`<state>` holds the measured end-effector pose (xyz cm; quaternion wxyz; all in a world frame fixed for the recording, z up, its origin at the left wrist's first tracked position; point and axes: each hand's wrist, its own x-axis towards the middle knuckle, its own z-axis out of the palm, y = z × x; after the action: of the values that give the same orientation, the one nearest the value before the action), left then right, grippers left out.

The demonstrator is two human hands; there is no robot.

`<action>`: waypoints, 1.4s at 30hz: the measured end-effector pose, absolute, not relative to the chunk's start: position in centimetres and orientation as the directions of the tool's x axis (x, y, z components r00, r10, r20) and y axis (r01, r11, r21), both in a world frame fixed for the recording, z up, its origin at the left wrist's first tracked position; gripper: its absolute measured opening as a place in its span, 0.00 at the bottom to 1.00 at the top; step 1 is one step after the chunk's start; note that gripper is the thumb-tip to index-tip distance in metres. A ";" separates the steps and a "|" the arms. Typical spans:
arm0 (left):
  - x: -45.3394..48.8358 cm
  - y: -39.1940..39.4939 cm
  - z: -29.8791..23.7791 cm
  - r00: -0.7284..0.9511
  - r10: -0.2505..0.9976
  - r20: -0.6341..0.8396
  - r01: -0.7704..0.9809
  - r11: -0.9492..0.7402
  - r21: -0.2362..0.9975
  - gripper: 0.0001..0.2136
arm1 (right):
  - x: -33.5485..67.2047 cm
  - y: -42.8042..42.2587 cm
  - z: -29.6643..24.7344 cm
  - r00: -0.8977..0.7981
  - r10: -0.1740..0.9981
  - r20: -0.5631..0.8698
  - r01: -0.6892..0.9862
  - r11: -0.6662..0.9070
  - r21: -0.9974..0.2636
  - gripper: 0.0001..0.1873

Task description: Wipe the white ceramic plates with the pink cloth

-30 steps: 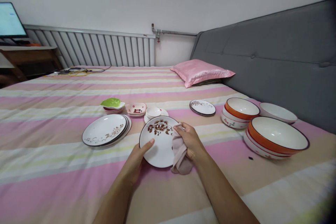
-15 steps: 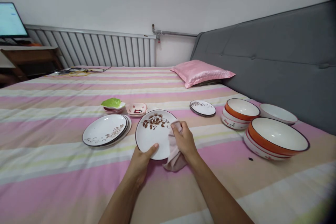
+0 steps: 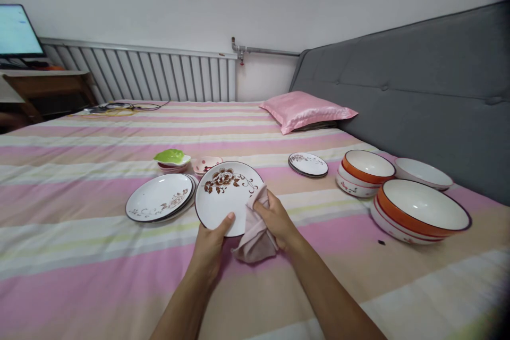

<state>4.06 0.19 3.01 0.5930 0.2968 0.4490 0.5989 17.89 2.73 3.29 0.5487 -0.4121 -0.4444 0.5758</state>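
A white plate (image 3: 219,207) with a brown flower pattern and dark rim is held tilted above the bed. My left hand (image 3: 211,241) grips its lower left edge, thumb on the face and fingers hidden underneath. Closed on a pale pink cloth (image 3: 255,236), my right hand (image 3: 277,218) presses it against the plate's right edge, and the cloth hangs below. Left of the held plate lies a stack of similar plates (image 3: 159,196). Just behind are a green leaf-shaped dish (image 3: 170,156) on other dishes and a pink spotted dish (image 3: 203,163), partly covered by the plate.
Small plates (image 3: 307,163) are stacked to the right. Farther right stand orange-banded bowls, a smaller stack (image 3: 366,164) and a larger one (image 3: 422,207), with a white bowl (image 3: 424,172) behind. A pink pillow (image 3: 306,109) rests near the grey headboard (image 3: 418,64). Cables (image 3: 131,108) lie far left.
The plate and both hands have shifted slightly left, covering more of the pink spotted dish. The cloth now wraps farther over the plate's right edge.
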 end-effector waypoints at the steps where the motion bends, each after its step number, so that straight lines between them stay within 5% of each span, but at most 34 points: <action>1: 4.1 0.2 3.0 -0.115 0.978 -0.174 -0.437 0.107 0.893 0.31 | 17.9 2.8 3.2 -0.035 0.999 0.022 -0.259 0.012 -0.966 0.21; 8: 3.6 -0.2 3.3 0.004 0.996 -0.094 -0.324 0.091 0.942 0.32 | 19.4 3.5 2.7 0.069 0.973 0.221 -0.060 0.225 -0.973 0.15; 15: 2.2 -0.5 3.7 0.168 0.972 -0.167 -0.168 0.195 0.966 0.31 | 22.0 3.4 4.1 -0.082 0.942 0.324 0.145 0.333 -0.932 0.11; 24: 0.5 -0.8 3.9 0.434 0.859 -0.272 -0.015 0.309 0.951 0.32 | 22.8 2.2 5.5 -0.310 0.922 0.234 0.252 0.317 -0.915 0.09; 34: -0.5 -0.9 3.9 0.753 0.552 -0.359 0.162 0.374 0.913 0.25 | 21.7 1.1 5.8 -0.622 0.778 0.093 0.406 0.422 -0.811 0.05; 38: -0.3 -1.0 4.1 0.782 0.478 -0.400 0.245 0.353 0.903 0.18 | 20.8 0.9 5.7 -0.717 0.697 0.025 0.412 0.452 -0.791 0.05; 42: 0.0 -1.3 3.9 0.704 0.538 -0.463 0.256 0.416 0.873 0.17 | 20.4 0.9 5.4 -0.759 0.651 0.016 0.375 0.456 -0.807 0.05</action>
<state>-0.01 -1.34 3.92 0.7542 0.5323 0.3729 0.0936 20.40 0.92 5.45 0.1639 -0.3064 -0.8374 0.4219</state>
